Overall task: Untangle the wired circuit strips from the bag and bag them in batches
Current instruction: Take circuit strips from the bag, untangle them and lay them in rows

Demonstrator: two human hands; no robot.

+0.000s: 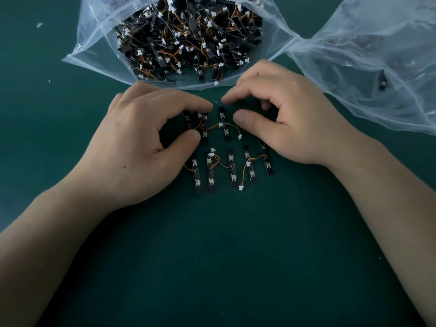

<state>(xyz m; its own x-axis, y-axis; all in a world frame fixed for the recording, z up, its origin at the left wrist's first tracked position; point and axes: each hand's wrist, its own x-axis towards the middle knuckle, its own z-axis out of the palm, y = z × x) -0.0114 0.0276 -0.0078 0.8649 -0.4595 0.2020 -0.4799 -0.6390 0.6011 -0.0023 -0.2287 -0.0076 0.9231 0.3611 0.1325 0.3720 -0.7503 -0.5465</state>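
A clear plastic bag (94, 43) lies open at the top, packed with tangled black circuit strips (188, 36) with orange wires and white plugs. Below it, several strips lie side by side on the green mat in two rows: an upper row (224, 123) and a lower row (232, 168). My left hand (141, 142) hovers over the upper row's left end, thumb and forefinger apart around the strips (204, 128) there. My right hand (287, 114) curls over the upper row's right side, thumb beside one strip, fingers apart, gripping nothing.
A second clear bag (368, 67) lies at the top right, with at least one strip (381, 80) showing inside it. The green mat (224, 256) covers the whole work surface. Small white scraps (39, 25) lie at the far left.
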